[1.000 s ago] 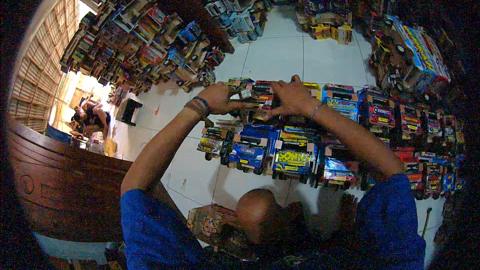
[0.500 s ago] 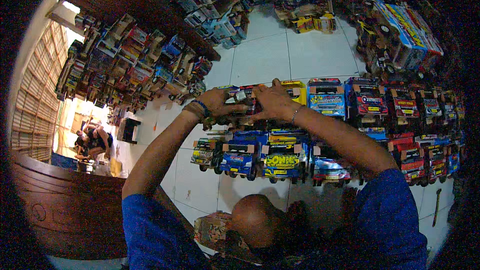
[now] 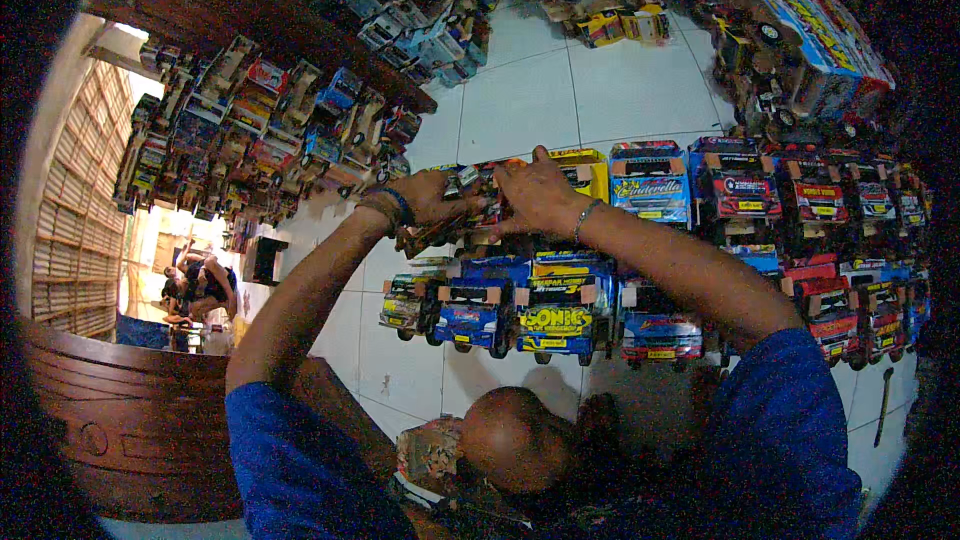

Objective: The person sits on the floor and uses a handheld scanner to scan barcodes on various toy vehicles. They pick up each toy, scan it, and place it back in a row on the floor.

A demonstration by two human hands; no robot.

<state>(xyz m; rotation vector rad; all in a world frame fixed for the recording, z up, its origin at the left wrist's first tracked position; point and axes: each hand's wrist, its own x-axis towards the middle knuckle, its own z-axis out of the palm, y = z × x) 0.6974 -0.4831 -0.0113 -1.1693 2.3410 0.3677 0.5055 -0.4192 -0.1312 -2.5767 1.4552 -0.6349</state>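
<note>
My left hand is closed around a small toy truck at the left end of the far row; brown, wood-like parts show below my fingers. A small silvery piece sits by its fingertips, its kind unclear. My right hand grips a dark red toy truck just beside it, thumb on the near side and fingers over the far side. My hands hide most of both trucks. A yellow toy truck and a light blue one stand to the right.
A near row includes a blue toy truck and a blue-yellow one. More trucks crowd a rack at left. A large toy truck stands far right on the tiled floor. People sit beyond a doorway.
My left hand has shifted slightly left and turned, and brown parts of the truck now show beneath it. My right hand stays over the dark red truck. The whole view has shifted a little.
</note>
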